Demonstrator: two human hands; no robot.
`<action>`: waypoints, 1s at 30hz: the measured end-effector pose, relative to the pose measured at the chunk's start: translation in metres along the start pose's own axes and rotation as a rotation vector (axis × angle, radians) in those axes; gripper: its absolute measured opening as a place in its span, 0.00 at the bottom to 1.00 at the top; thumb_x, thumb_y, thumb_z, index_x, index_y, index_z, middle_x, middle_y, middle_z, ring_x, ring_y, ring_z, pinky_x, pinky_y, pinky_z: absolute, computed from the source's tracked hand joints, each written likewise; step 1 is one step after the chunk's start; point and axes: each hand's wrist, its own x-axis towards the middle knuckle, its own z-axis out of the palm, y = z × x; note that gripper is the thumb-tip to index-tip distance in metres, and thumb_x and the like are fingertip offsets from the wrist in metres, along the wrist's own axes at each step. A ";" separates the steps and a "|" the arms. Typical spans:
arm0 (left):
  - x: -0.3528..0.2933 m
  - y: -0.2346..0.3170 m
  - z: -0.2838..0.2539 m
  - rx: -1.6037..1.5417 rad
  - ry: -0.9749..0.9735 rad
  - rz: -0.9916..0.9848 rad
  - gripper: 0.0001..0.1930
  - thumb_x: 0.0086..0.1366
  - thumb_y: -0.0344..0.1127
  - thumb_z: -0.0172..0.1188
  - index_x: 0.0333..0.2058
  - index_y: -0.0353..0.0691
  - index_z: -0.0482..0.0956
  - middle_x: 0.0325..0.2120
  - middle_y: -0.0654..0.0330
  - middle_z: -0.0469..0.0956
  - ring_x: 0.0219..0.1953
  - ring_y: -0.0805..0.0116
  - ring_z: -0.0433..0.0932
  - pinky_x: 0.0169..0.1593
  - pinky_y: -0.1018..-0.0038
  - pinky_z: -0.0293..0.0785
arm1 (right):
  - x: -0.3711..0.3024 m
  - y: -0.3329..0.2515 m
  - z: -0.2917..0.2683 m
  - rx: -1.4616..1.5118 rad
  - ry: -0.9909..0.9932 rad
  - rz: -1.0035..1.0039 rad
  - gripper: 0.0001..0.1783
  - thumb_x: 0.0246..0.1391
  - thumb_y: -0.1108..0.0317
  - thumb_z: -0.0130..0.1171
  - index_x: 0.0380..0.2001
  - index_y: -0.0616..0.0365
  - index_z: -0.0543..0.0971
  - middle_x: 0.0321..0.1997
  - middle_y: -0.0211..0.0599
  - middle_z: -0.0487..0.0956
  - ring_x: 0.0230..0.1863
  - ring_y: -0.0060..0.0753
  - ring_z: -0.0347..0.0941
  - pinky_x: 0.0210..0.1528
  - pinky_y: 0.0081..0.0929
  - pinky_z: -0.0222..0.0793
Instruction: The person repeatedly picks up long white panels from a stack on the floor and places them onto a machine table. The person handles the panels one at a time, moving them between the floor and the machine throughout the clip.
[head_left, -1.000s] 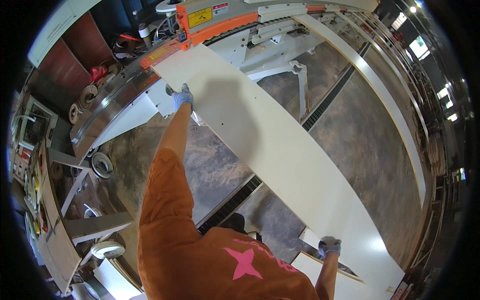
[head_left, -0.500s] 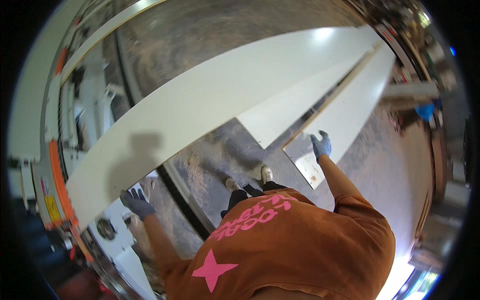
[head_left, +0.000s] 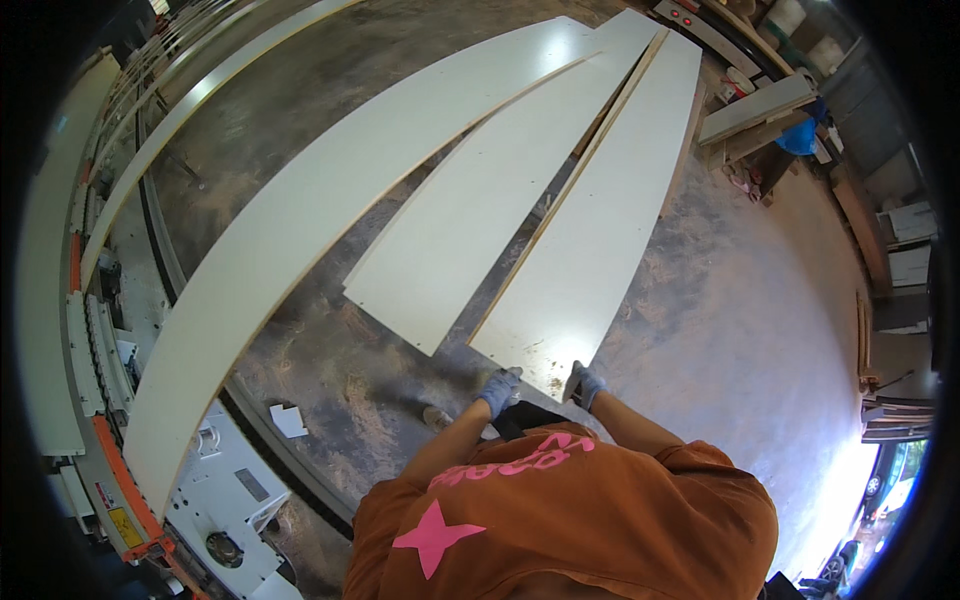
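Three long white boards fan out before me, their far ends close together or overlapping. Gloved in grey-blue, my left hand has its fingers bent at the near end of the right-hand white board. My right hand, gloved alike, grips the near right corner of that same board. Brown smudges mark the board's surface between my hands. Beside it lies the shorter middle white board, with a dark narrow gap between the two. The long left white board stretches from the machine at lower left to the far end.
A machine with an orange-edged rail runs along the left, with more strips across it. A small white offcut lies on the floor. Stacked planks and a blue bag are at far right.
My left hand has left the long left board and come right to the right-hand board's near end. My right hand has shifted to its corner. The view has turned and moved rightward.
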 end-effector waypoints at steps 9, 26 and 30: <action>-0.072 0.001 0.067 -0.240 0.198 0.339 0.17 0.53 0.38 0.58 0.41 0.39 0.70 0.37 0.60 0.73 0.34 0.71 0.74 0.33 0.77 0.74 | -0.093 -0.020 -0.009 -0.042 -0.448 0.043 0.15 0.50 0.54 0.52 0.33 0.53 0.72 0.30 0.32 0.74 0.29 0.29 0.70 0.31 0.27 0.69; -0.468 -0.206 -0.141 -0.031 2.220 0.290 0.39 0.49 0.45 0.61 0.54 0.33 0.53 0.50 0.47 0.61 0.53 0.55 0.60 0.54 0.67 0.59 | -0.133 -0.004 0.114 -0.017 -0.814 0.068 0.24 0.54 0.50 0.41 0.48 0.53 0.66 0.46 0.35 0.72 0.46 0.38 0.67 0.46 0.33 0.65; -0.437 -0.243 -0.135 -1.171 2.071 0.624 0.41 0.43 0.41 0.67 0.54 0.48 0.52 0.48 0.53 0.62 0.43 0.60 0.67 0.39 0.67 0.69 | -0.229 0.052 0.129 -0.239 -0.900 0.577 0.25 0.51 0.51 0.46 0.48 0.56 0.65 0.51 0.38 0.67 0.53 0.43 0.59 0.51 0.41 0.60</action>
